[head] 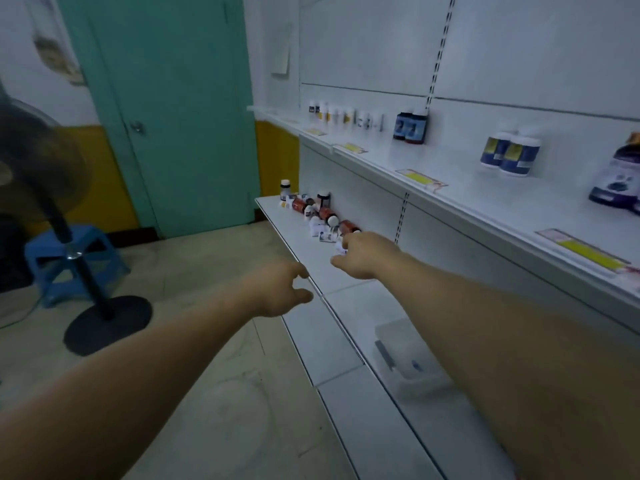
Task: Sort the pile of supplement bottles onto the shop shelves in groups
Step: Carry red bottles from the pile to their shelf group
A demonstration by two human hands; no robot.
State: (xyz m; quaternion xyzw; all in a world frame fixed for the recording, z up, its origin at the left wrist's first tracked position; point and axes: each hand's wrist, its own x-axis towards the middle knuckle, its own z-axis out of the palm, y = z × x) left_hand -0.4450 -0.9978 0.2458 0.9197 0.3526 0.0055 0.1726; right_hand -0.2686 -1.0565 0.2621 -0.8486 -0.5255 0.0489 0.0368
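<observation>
Resting on lower shelf (301, 244), bottle pile (317, 213), right hand (367, 254) beside

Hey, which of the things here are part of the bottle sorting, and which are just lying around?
Job: pile of bottles, lower shelf under it, upper shelf, sorted bottle groups on it, right hand at the pile, left hand.
Bystanders: standing fan, blue stool, green door, clear plastic box.

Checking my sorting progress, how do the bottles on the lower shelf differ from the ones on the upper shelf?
The lower-shelf bottles lie jumbled in one pile, mostly on their sides; the upper-shelf bottles stand upright. The lower-shelf bottles mix red and white kinds; the upper-shelf bottles stand in like-looking groups. Both sit on white shelving.
</observation>
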